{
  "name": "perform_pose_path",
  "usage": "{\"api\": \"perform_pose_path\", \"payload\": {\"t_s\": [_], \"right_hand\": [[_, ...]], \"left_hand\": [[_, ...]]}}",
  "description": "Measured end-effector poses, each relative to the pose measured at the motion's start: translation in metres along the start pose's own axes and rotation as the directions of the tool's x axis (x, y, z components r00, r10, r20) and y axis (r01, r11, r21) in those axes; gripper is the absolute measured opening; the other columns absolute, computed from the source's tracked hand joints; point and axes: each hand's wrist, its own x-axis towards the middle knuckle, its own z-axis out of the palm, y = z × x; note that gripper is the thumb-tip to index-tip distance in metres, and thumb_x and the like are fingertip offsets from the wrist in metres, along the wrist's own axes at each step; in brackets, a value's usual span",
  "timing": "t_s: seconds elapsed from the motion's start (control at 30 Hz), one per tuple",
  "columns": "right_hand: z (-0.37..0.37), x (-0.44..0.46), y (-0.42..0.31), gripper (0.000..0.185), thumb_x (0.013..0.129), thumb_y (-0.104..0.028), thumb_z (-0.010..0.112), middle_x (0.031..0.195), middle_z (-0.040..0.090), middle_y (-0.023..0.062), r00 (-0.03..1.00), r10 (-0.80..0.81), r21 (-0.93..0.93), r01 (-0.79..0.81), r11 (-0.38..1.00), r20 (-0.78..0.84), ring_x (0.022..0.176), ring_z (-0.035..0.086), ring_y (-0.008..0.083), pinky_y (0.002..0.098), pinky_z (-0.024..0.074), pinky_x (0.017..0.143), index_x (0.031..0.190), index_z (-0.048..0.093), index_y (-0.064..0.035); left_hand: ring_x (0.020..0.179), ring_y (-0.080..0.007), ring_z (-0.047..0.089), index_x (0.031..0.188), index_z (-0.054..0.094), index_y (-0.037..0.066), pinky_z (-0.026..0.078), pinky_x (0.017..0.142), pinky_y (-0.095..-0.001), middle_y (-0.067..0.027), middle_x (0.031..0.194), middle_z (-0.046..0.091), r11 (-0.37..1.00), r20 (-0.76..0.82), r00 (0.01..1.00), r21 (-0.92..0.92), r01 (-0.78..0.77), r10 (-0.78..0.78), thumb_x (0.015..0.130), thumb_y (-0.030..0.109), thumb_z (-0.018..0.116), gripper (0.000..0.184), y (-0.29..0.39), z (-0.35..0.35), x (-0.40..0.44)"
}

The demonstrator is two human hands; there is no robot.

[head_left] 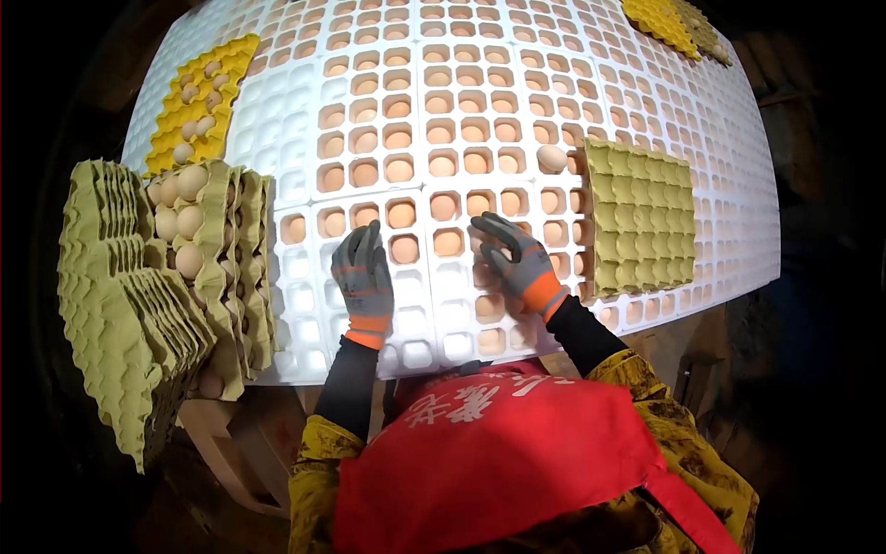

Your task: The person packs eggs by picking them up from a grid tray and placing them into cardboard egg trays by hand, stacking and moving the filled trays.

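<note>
My left hand [363, 277], in a grey and orange glove, lies over the white foam tray [406, 355], its fingers stretched forward. The fingertips are just below an egg [364, 216] in its cell; no egg shows in the hand. My right hand [521, 263], gloved alike, reaches over the same foam surface with thumb and fingers apart and slightly bent. Beside its fingertips, an egg [448, 243] sits in a cell. What lies under the right palm is partly hidden. Between the hands, several cells are bare, and more eggs [490, 308] sit in cells near the right wrist.
At the left stand stacked pulp egg trays [129, 305], with eggs [189, 222] in the upper ones. A yellow tray [198, 115] with eggs lies behind them. On the right, a pulp tray [640, 217] covers cells, a loose egg [552, 158] near its corner. Another yellow tray [663, 23] is far right.
</note>
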Motion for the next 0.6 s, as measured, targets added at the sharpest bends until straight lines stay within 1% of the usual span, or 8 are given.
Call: {"api": "perform_pose_path", "payload": {"t_s": [0.07, 0.13, 0.2, 0.27, 0.33, 0.43, 0.5, 0.6], "right_hand": [[-0.013, 0.01, -0.013, 0.041, 0.094, -0.011, 0.061, 0.125, 0.066, 0.007, 0.984, 0.16, 0.353, -0.122, 0.927, -0.08, 0.095, 0.065, 0.014, 0.0273, 0.0532, 0.081, 0.135, 0.06, -0.0089], [-0.025, 0.026, -0.014, 0.037, 0.096, -0.014, 0.061, 0.117, 0.067, 0.0023, 0.954, 0.101, 0.349, 0.004, 0.937, -0.282, 0.088, 0.059, 0.0074, 0.0223, 0.0508, 0.077, 0.133, 0.061, -0.0065], [-0.028, 0.033, -0.015, 0.033, 0.098, -0.014, 0.059, 0.11, 0.065, 0.0055, 0.95, 0.051, 0.368, 0.07, 0.927, -0.308, 0.089, 0.061, 0.0128, 0.0271, 0.0507, 0.082, 0.129, 0.061, -0.0049], [-0.022, 0.026, -0.018, 0.034, 0.097, -0.009, 0.057, 0.116, 0.063, 0.0098, 0.96, -0.116, 0.193, 0.169, 0.967, -0.256, 0.099, 0.061, 0.0191, 0.0314, 0.0497, 0.088, 0.13, 0.06, -0.0043], [-0.001, 0.004, -0.027, 0.037, 0.094, -0.006, 0.059, 0.123, 0.06, 0.0129, 0.978, -0.141, 0.246, 0.175, 0.953, -0.151, 0.108, 0.059, 0.0278, 0.0373, 0.0483, 0.094, 0.13, 0.06, -0.0067], [0.03, -0.012, -0.015, 0.041, 0.088, -0.008, 0.065, 0.124, 0.061, 0.0136, 0.842, -0.54, -0.222, 0.53, 0.819, 0.018, 0.109, 0.059, 0.0315, 0.0418, 0.0483, 0.094, 0.129, 0.061, -0.0084], [0.039, -0.018, -0.011, 0.042, 0.085, -0.011, 0.068, 0.125, 0.062, 0.0123, 0.85, -0.512, -0.243, 0.526, 0.815, 0.121, 0.113, 0.059, 0.0313, 0.0436, 0.0476, 0.094, 0.127, 0.063, -0.0091], [0.05, -0.021, -0.023, 0.042, 0.087, -0.013, 0.069, 0.127, 0.062, 0.0107, 0.834, -0.548, -0.147, 0.55, 0.822, 0.062, 0.116, 0.058, 0.031, 0.0442, 0.0463, 0.099, 0.129, 0.062, -0.01]], "left_hand": [[0.117, -0.0291, 0.056, 0.126, 0.066, 0.009, 0.04, 0.103, -0.0438, -0.0103, 0.122, 0.064, 0.997, -0.016, 0.999, -0.058, 0.042, -0.043, 0.094, 0.006, 0.059, 0.033, -0.008, 0.009, 0.0], [0.114, -0.0328, 0.058, 0.125, 0.065, 0.006, 0.041, 0.102, -0.0442, -0.0129, 0.122, 0.066, 0.999, 0.019, 0.999, -0.009, -0.042, 0.042, 0.097, 0.009, 0.057, 0.029, -0.008, 0.01, 0.001], [0.113, -0.032, 0.059, 0.125, 0.065, 0.006, 0.042, 0.103, -0.0443, -0.0123, 0.121, 0.066, 0.999, -0.014, 1.0, -0.05, -0.015, 0.014, 0.097, 0.008, 0.056, 0.03, -0.009, 0.012, 0.004], [0.115, -0.0311, 0.058, 0.124, 0.065, 0.006, 0.041, 0.104, -0.045, -0.0108, 0.121, 0.066, 0.996, -0.012, 0.999, -0.082, 0.043, -0.044, 0.095, 0.005, 0.057, 0.031, -0.014, 0.013, 0.0], [0.117, -0.0322, 0.057, 0.126, 0.063, 0.006, 0.042, 0.105, -0.0455, -0.0118, 0.122, 0.065, 0.99, -0.01, 0.997, -0.122, 0.074, -0.076, 0.096, 0.006, 0.055, 0.031, -0.012, 0.012, 0.001], [0.117, -0.0332, 0.057, 0.127, 0.063, 0.005, 0.042, 0.105, -0.0446, -0.0118, 0.124, 0.064, 0.972, 0.025, 0.988, -0.177, 0.155, -0.153, 0.098, 0.007, 0.05, 0.031, -0.01, 0.012, 0.001], [0.118, -0.0335, 0.057, 0.127, 0.062, 0.005, 0.042, 0.104, -0.0444, -0.0121, 0.125, 0.064, 0.974, 0.035, 0.987, -0.16, 0.163, -0.159, 0.099, 0.007, 0.05, 0.031, -0.011, 0.013, 0.0], [0.108, -0.0285, 0.06, 0.127, 0.062, 0.002, 0.046, 0.096, -0.0393, -0.0125, 0.121, 0.065, 0.975, -0.005, 0.99, -0.172, 0.137, -0.14, 0.101, 0.009, 0.048, 0.03, -0.011, 0.01, 0.001]]}}
